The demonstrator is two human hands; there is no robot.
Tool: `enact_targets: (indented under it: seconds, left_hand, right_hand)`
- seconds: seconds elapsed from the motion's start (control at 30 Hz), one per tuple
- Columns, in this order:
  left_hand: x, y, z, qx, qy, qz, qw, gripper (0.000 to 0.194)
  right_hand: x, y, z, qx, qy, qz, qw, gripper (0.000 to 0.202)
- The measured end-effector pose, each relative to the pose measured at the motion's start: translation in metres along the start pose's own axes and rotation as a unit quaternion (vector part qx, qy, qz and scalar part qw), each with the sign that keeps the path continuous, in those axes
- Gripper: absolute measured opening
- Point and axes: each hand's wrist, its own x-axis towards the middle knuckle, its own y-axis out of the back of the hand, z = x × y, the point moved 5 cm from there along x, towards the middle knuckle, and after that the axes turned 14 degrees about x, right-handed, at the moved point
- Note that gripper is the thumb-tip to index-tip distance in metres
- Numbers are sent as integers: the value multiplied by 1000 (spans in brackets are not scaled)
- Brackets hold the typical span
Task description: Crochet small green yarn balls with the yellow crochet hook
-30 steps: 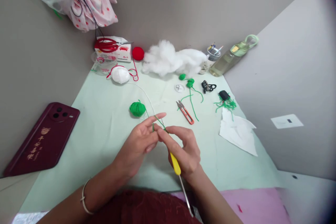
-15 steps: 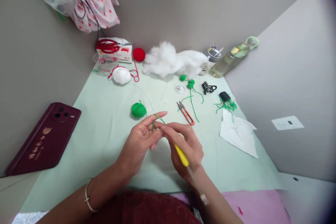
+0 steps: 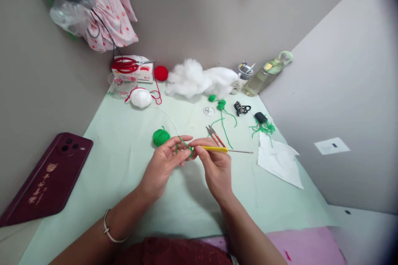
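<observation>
My right hand (image 3: 214,167) pinches a crochet hook with a yellow handle (image 3: 214,148), whose metal rear end points right. The hook's tip meets a small piece of green yarn work (image 3: 190,151) between the hands. That piece is pinched by my left hand (image 3: 163,163), with green yarn running over its fingers. Just behind my left hand sits a green yarn ball (image 3: 161,137). Orange-handled snips (image 3: 214,133) lie behind my right hand. A white strand runs from a white yarn ball (image 3: 141,98) toward my left hand.
White stuffing (image 3: 189,78), a red yarn ball (image 3: 161,73) and red scissors (image 3: 124,65) lie at the back. A bottle (image 3: 263,75) leans on the wall at the right. A dark red phone (image 3: 49,176) lies left; white paper (image 3: 278,159) lies right.
The yellow hook has swung from pointing down toward me to lying nearly level, and my right hand has turned with it. The whole view has shifted slightly.
</observation>
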Motion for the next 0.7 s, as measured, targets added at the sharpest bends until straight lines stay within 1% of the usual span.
enact_targets:
  seconds: [0.07, 0.13, 0.23, 0.33, 0.43, 0.57, 0.7]
  left_hand:
    - [7, 4, -6, 5, 1, 20, 1000, 30]
    - [11, 6, -13, 2, 10, 21, 1000, 27]
    - [13, 6, -21, -5, 30, 20, 999, 29]
    - [10, 4, -23, -11, 39, 24, 999, 32]
    - [5, 4, -18, -20, 39, 32, 999, 34]
    - [-4, 1, -7, -35, 31, 24, 999, 38]
    - [-12, -3, 2, -54, 27, -4, 998, 27]
  right_hand:
    - [3, 2, 16, 29, -55, 8, 998, 17]
    - [4, 5, 33, 69, -123, 19, 990, 22]
    - [2, 9, 48, 94, -161, 30, 982, 27]
    - [-1, 10, 49, 104, -164, 35, 980, 27]
    - [-3, 8, 40, 110, -152, 37, 982, 20]
    - [-4, 9, 22, 96, -95, 52, 989, 15]
    - [-6, 8, 8, 103, -53, 39, 993, 12]
